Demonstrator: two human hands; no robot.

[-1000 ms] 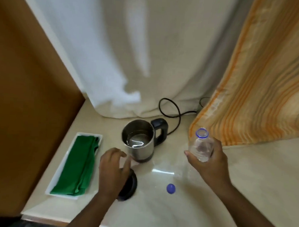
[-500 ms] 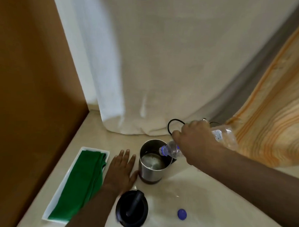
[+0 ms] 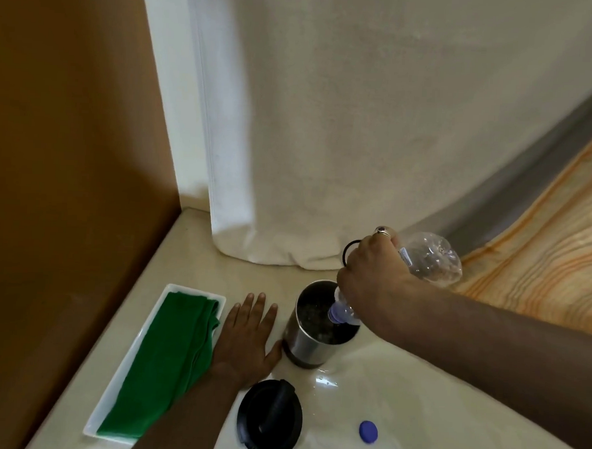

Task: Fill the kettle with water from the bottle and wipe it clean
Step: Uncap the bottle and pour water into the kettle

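Note:
A steel kettle stands open on the cream counter, with bubbling water inside. My right hand grips a clear plastic bottle, tipped mouth-down so its blue-ringed neck points into the kettle's opening. My left hand lies flat on the counter, fingers spread, thumb touching the kettle's base. The black kettle lid lies in front of the kettle. The blue bottle cap sits to the lid's right. A folded green cloth rests in a white tray on the left.
A brown panel walls the left side. White fabric hangs behind the kettle and striped orange fabric drapes at the right. A loop of black cord shows behind my right hand. Drops of water lie near the kettle's base.
My right hand swung the bottle from upright over to the kettle and tipped it; water now churns inside. My left hand left the lid and went flat beside the kettle.

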